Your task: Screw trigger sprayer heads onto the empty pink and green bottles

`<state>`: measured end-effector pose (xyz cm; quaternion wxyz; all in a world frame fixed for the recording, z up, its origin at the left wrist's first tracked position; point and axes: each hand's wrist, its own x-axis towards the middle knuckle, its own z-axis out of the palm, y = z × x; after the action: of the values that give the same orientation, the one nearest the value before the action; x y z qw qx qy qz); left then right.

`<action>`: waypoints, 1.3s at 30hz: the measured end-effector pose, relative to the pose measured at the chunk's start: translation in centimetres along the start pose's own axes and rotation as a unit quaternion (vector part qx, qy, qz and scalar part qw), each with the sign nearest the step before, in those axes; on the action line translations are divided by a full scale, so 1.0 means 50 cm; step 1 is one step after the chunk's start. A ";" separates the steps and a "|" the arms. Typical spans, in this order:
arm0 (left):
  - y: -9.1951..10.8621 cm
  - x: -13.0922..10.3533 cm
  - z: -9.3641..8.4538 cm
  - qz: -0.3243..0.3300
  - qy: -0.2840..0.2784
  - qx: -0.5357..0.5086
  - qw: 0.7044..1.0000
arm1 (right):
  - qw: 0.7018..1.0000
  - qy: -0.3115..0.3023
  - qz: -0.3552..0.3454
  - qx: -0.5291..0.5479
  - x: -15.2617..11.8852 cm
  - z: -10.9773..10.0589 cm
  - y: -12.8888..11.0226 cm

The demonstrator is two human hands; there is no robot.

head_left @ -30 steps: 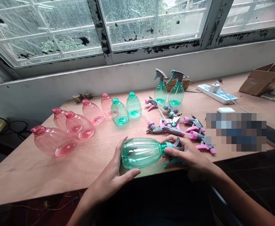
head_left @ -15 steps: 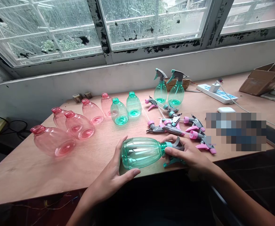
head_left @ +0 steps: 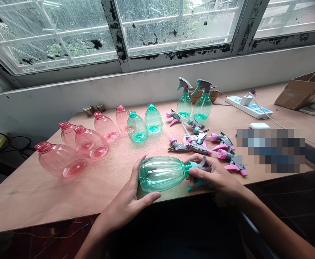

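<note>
A clear green bottle (head_left: 161,174) lies on its side at the table's front edge, its base to the left. My left hand (head_left: 132,196) is wrapped round the base end, thumb in front. At the neck, my right hand (head_left: 211,172) pinches the collar of a grey and teal spray head (head_left: 204,164), whose teal trigger points toward me. The head sits against the bottle's mouth. Several loose pink and grey spray heads (head_left: 197,145) lie just behind my right hand.
Open pink bottles (head_left: 63,162) stand at the left, two open green ones (head_left: 137,127) mid-table. Behind are two green bottles with spray heads (head_left: 202,108), a power strip (head_left: 250,107) and a cardboard box (head_left: 300,91). A blurred patch covers part of the right side.
</note>
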<state>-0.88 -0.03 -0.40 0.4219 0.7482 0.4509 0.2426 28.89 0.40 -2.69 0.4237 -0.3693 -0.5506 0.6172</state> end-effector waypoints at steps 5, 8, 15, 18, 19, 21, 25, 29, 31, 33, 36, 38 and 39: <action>0.004 -0.001 -0.001 -0.012 -0.005 -0.005 1.000 | 1.000 0.000 0.012 0.009 -0.003 0.001 -0.001; 0.001 -0.001 -0.001 -0.009 -0.005 -0.004 1.000 | 1.000 0.001 0.012 0.001 -0.003 0.001 -0.002; -0.001 -0.001 0.000 -0.002 0.003 0.000 1.000 | 1.000 0.014 0.015 -0.010 -0.001 -0.001 0.004; 0.001 -0.002 0.001 -0.005 0.007 0.000 1.000 | 1.000 0.013 0.015 -0.001 -0.001 -0.002 0.006; 0.002 -0.002 0.001 -0.005 0.008 0.000 1.000 | 1.000 0.013 0.015 -0.001 -0.001 -0.002 0.007; 0.003 -0.003 0.002 -0.006 0.010 -0.001 1.000 | 1.000 0.013 0.015 -0.002 -0.001 -0.003 0.009; 0.003 -0.002 0.003 -0.005 0.013 -0.002 1.000 | 1.000 0.009 0.015 0.010 -0.001 -0.005 0.010; 0.004 -0.001 0.003 -0.005 0.007 0.006 1.000 | 1.000 0.009 0.014 0.005 -0.001 -0.003 0.008; 0.005 0.000 0.002 -0.006 0.006 0.011 1.000 | 1.000 0.011 0.014 0.005 -0.002 -0.003 0.007; 0.006 0.000 0.002 -0.006 0.008 0.013 1.000 | 1.000 0.011 0.017 0.013 -0.002 -0.003 0.007; 0.007 0.000 0.003 -0.005 0.014 0.013 1.000 | 0.999 0.012 0.022 0.026 -0.003 -0.004 0.008; 0.008 0.000 0.004 -0.006 0.016 0.012 1.000 | 0.999 0.014 0.022 0.023 -0.004 -0.004 0.008; 0.008 0.000 0.004 -0.006 0.016 0.012 1.000 | 1.000 0.014 0.020 0.018 -0.003 -0.004 0.008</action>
<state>-0.55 -0.20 -0.16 0.4072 0.7464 0.4648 0.2470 29.11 0.30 -3.09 0.4259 -0.3809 -0.5257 0.6302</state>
